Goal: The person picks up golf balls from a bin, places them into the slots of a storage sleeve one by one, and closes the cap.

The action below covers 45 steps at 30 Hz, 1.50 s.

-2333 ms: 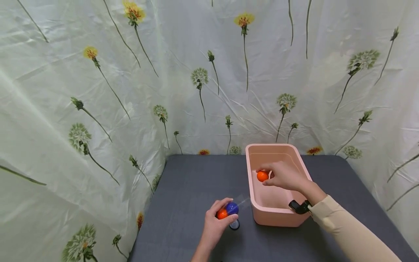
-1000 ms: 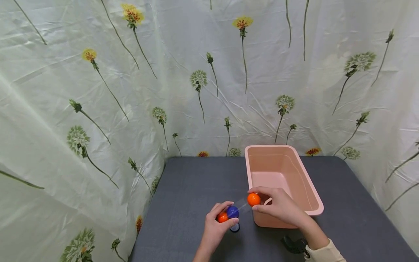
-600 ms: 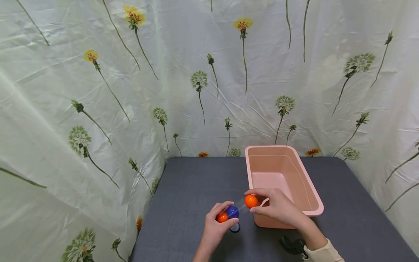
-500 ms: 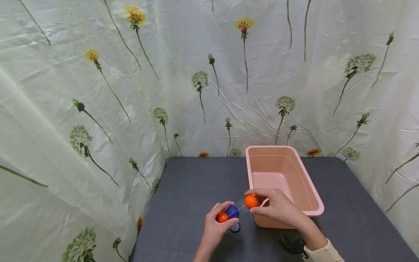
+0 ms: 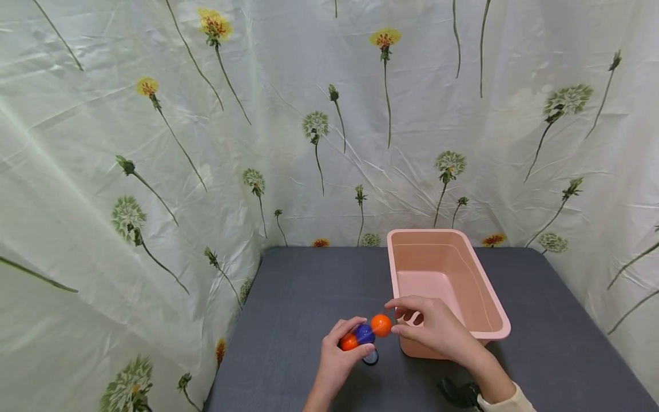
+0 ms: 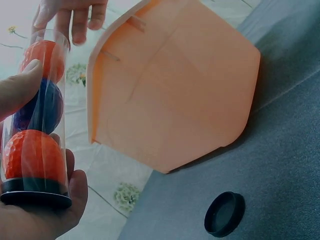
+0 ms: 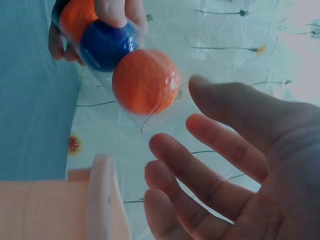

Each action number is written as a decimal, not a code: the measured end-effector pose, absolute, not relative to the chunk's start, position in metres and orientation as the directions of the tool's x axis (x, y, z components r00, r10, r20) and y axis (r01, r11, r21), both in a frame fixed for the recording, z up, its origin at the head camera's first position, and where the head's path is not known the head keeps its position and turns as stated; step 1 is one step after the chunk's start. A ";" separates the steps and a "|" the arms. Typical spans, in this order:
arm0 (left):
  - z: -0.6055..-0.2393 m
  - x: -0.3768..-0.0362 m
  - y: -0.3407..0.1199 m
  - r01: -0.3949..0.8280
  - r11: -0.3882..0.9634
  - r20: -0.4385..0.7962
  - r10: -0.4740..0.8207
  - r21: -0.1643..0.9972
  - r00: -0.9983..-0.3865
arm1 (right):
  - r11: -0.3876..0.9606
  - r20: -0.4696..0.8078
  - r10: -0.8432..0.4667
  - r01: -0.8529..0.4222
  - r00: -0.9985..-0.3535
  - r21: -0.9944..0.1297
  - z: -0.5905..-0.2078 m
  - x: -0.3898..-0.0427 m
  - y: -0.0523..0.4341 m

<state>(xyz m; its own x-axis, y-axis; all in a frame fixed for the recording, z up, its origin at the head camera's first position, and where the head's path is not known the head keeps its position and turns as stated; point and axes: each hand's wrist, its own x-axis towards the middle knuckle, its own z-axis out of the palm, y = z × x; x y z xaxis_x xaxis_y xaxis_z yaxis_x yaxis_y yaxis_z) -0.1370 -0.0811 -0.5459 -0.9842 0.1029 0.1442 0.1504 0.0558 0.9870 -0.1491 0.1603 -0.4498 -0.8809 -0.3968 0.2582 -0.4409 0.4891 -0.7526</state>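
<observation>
1. Over the near middle of the counter [image 5: 309, 286], your left hand [image 5: 337, 357] grips a clear plastic tube [image 6: 36, 115], thumb and fingers curled round it, its black-capped end low in the palm.
2. Half a second ago your right hand [image 5: 437, 329] pinched an orange ball just short of the tube's mouth. Now that third ball [image 5: 381, 324] sits inside the mouth, touching the blue ball [image 5: 364, 334], which rests on the lower orange ball [image 5: 349, 342].
3. Your right hand has let go: the wrist view shows its fingers [image 7: 220, 150] spread and loose, holding nothing, just beside the tube's open end.
4. Judging from this, the tube looks full with three balls, and the pink bin [image 5: 484, 297] shows no ball left inside.
5. A black cap [image 6: 225, 214] lies on the counter just below the tube and near the bin's front corner.
6. Room to move: the bin's near wall stands close to your right hand, while the counter to your left and toward the flowered curtain [image 5: 154, 143] lies open. The counter's left edge meets the curtain.
</observation>
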 end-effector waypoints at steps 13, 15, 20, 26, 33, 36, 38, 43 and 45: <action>-0.549 -0.142 -0.103 0.200 0.022 0.199 0.017 0.980 -0.980 | 0.401 0.410 -0.367 -0.540 -0.835 -0.740 -0.452 -0.124 0.139; -0.549 -0.143 -0.107 0.211 0.011 0.211 -0.005 0.977 -0.977 | 0.394 0.408 -0.378 -0.543 -0.831 -0.741 -0.456 -0.120 0.134; -0.546 -0.142 -0.116 0.199 -0.016 0.198 -0.057 0.980 -0.979 | 0.372 0.340 -0.448 -0.518 -0.827 -0.770 -0.474 -0.116 0.119; -0.545 -0.141 -0.124 0.187 -0.029 0.183 -0.099 0.982 -0.978 | 0.348 0.280 -0.516 -0.497 -0.810 -0.795 -0.511 -0.120 0.105; -0.547 -0.139 -0.131 0.129 -0.043 0.123 -0.131 0.991 -0.984 | 0.496 0.223 -0.445 -0.446 -0.867 -0.745 -0.555 -0.128 0.097; -0.548 -0.138 -0.134 0.123 -0.053 0.115 -0.141 0.991 -0.983 | 0.593 0.197 -0.377 -0.399 -0.905 -0.700 -0.571 -0.131 0.095; -0.549 -0.138 -0.135 0.123 -0.063 0.113 -0.145 0.990 -0.983 | 0.653 0.178 -0.323 -0.356 -0.929 -0.669 -0.580 -0.132 0.095; -0.551 -0.137 -0.136 0.115 -0.071 0.103 -0.155 0.991 -0.982 | 0.734 0.133 -0.238 -0.268 -0.962 -0.624 -0.596 -0.133 0.093; -0.551 -0.137 -0.136 0.107 -0.073 0.094 -0.156 0.992 -0.983 | 0.748 0.127 -0.227 -0.257 -0.965 -0.612 -0.602 -0.133 0.091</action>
<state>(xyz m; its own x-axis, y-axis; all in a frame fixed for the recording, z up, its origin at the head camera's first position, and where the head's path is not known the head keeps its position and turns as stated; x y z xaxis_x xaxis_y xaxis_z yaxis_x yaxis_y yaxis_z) -0.1369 -0.1363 -0.5509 -0.9833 -0.1559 0.0943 0.1066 -0.0725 0.9917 -0.1335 0.0915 -0.6015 -0.9655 -0.2273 0.1271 -0.2567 0.7481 -0.6119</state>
